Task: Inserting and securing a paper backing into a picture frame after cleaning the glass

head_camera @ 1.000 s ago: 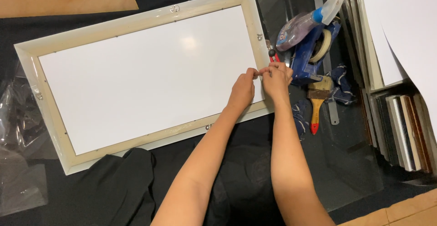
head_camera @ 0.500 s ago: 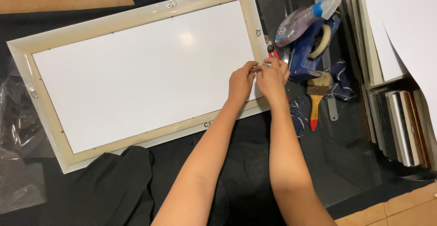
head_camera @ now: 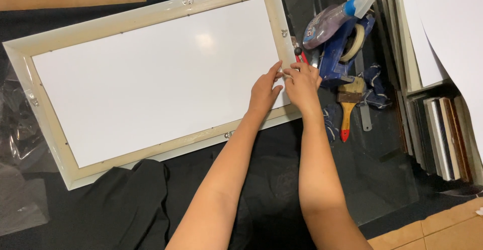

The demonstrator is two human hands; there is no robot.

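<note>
Black cloth [head_camera: 282,179], cream frame [head_camera: 151,16], white backing [head_camera: 151,79]

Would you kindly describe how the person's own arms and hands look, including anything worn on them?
Both forearms are bare up to the picture's lower edge, with no sleeve in view. The left hand and right hand wear no gloves, and no watch or bracelet shows at either wrist. Rings cannot be made out.

Frame [head_camera: 151,18] lies on the desk [head_camera: 392,179]; tape gun [head_camera: 342,49] and brush [head_camera: 348,104] at its 3 o'clock.
</note>
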